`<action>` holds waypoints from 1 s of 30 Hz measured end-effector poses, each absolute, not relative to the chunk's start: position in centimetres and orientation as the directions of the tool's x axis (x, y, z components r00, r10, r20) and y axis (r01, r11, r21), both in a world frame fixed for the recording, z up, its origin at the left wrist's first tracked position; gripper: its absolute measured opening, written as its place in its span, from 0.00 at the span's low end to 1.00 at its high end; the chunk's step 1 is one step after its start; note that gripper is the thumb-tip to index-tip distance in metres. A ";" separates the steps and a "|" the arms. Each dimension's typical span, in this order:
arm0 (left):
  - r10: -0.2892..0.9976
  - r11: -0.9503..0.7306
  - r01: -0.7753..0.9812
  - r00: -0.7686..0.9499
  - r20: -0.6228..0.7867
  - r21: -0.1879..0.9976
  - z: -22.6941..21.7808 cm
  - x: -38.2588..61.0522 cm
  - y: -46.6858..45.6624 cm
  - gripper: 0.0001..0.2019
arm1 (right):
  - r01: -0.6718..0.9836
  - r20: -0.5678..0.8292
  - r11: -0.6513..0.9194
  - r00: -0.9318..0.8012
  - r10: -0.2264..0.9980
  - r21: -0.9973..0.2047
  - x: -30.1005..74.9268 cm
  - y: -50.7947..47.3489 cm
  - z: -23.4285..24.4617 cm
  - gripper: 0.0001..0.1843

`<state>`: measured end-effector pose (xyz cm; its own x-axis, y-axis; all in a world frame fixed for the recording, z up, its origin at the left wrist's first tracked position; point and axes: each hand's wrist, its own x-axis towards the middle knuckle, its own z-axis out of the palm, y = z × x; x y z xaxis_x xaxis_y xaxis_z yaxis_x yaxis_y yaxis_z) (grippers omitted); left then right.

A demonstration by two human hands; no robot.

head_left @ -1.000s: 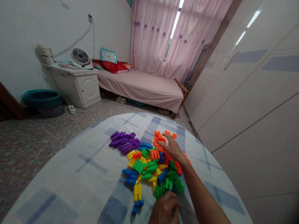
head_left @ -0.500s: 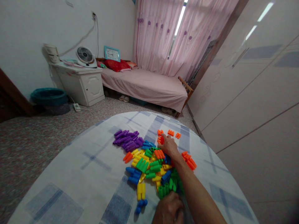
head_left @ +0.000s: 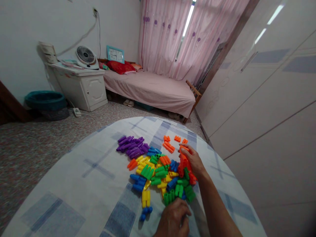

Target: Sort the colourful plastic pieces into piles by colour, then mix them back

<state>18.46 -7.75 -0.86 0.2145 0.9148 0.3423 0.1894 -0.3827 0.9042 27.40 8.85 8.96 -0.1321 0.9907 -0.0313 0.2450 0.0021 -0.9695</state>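
Note:
A heap of plastic tube-shaped blocks in green, yellow, blue and orange lies on a round table under a white-and-blue checked cloth. A sorted group of purple blocks lies at the far left of the heap. A few loose orange blocks lie beyond it. My right hand is cupped against a bunch of orange blocks at the right side of the heap. My left hand rests curled at the near edge, touching green blocks.
Beyond the table are a speckled floor, a pink-covered bed, a white cabinet with a small fan, and a teal basin. A pale wardrobe runs along the right. Pink curtains hang at the back.
My right hand has drawn back from the far orange blocks to the right side of the heap, gathering orange blocks against it. My left hand has stayed at the near edge.

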 end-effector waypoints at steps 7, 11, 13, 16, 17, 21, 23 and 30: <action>0.938 -0.302 0.187 0.233 0.256 0.935 -0.8 18.3 -8.0 0.16 | 0.424 0.087 0.325 -0.492 0.867 -0.845 23.8 3.6 12.0 0.21; 0.940 -0.294 0.198 0.234 0.246 0.935 -0.3 18.2 -8.0 0.16 | 0.596 0.225 0.429 -0.387 0.894 -0.679 25.8 3.4 11.1 0.20; 0.936 -0.312 0.199 0.233 0.264 0.929 -0.1 18.2 -8.0 0.15 | 0.787 0.280 0.304 -0.174 0.944 -0.537 28.0 4.1 9.4 0.21; 0.932 -0.330 0.190 0.223 0.286 0.925 -0.3 18.2 -8.0 0.16 | 0.954 0.246 0.009 0.068 0.967 -0.299 31.3 5.0 6.2 0.20; 0.931 -0.334 0.187 0.220 0.292 0.924 -0.3 18.2 -8.0 0.16 | 0.971 0.217 0.041 0.011 0.976 -0.234 32.0 5.3 5.2 0.18; 0.934 -0.325 0.188 0.220 0.282 0.927 -0.2 18.2 -8.1 0.16 | 0.974 0.191 0.002 0.042 0.981 -0.226 32.7 5.8 3.0 0.26; 0.938 -0.308 0.189 0.223 0.264 0.933 0.1 18.1 -8.2 0.15 | 0.969 0.186 -0.022 0.069 0.980 -0.246 32.1 6.0 3.0 0.28; 0.940 -0.268 0.199 0.267 0.211 0.943 1.2 17.5 -8.2 0.14 | 0.967 0.172 -0.020 0.066 0.983 -0.253 31.2 6.1 3.8 0.24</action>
<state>17.48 -8.23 1.16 0.2670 0.9403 0.2109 0.1990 -0.2680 0.9426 31.22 6.07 3.76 0.0657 0.9829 0.1718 0.9672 -0.0204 -0.2533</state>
